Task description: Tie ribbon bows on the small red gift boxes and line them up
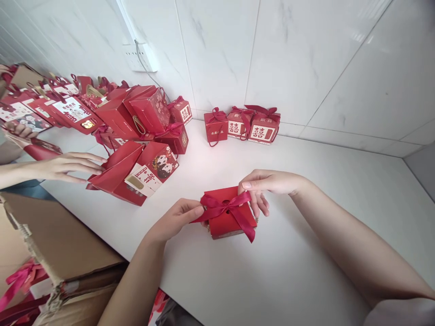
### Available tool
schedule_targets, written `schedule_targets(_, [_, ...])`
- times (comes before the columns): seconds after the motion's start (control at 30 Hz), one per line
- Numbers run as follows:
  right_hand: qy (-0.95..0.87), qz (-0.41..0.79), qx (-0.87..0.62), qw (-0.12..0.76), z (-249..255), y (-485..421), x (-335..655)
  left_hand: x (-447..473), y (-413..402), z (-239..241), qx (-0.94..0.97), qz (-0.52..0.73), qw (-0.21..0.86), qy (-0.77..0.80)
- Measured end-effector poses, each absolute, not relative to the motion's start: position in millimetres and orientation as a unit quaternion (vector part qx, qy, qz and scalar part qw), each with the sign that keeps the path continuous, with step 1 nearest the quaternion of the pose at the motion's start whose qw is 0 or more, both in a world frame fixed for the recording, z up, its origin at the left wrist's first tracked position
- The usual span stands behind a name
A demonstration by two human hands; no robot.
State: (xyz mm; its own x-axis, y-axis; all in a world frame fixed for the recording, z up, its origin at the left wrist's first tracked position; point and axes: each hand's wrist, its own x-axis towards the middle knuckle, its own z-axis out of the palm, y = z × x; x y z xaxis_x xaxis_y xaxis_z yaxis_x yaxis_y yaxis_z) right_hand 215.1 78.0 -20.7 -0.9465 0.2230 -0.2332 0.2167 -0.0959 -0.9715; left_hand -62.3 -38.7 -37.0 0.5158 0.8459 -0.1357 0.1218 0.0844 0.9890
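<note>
A small red gift box (218, 226) sits on the white table, with a dark pink ribbon (245, 222) tied in a bow across its top. At the box's left side, my left hand (178, 218) is closed, thumb and fingers pinching the ribbon's left end; its other fingertips are partly hidden. My right hand (267, 183) reaches over the far right corner, thumb and index finger closed at the bow's right loop. Its remaining fingers curl loosely down beside the box's right wall.
Three small red boxes (261, 131) with bows stand against the tiled wall. More red gift boxes and bags (144, 108) crowd the left, where another person's hand (76, 165) touches a large red box (118, 174). An open cardboard carton (68, 235) stands at the table's near-left edge.
</note>
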Motion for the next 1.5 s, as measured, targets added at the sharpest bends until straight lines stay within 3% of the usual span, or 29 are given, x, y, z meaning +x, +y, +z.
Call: schedule_targets(1.5, [-0.677,0.715,-0.173,0.003,-25,81,216,-69,-38,-34,0.625,0.257,0.618,0.401])
